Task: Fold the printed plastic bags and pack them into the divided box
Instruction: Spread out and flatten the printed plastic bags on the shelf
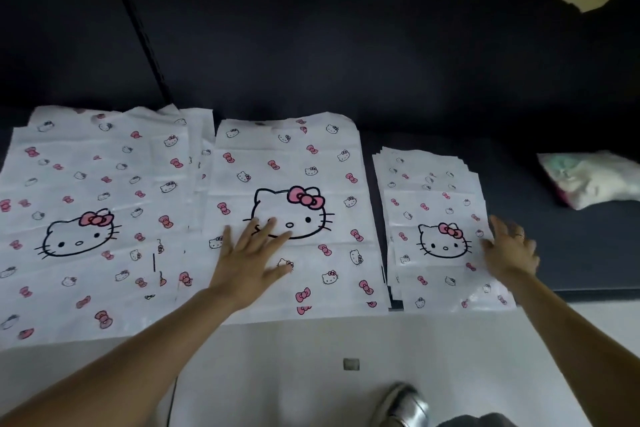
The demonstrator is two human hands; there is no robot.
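On the middle bag (pixel 294 184) the left hand (pixel 251 253) pressed flat, fingers spread—its long axis ran away from the person; the right hand (pixel 509 248), fingers relaxed, touched the small stack (pixel 440 229) beside it.

My left hand (pixel 254 255) lies flat with fingers spread on the middle bag (pixel 294 218), its fingertips over the big cat face printed there. To the right of that bag sits a stack of smaller bags (pixel 440 229), and my right hand (pixel 510 250) rests with straight fingers at that stack's right edge. Left of the middle bag lie the larger bags (pixel 86 218), overlapping on the dark surface (pixel 346 62).
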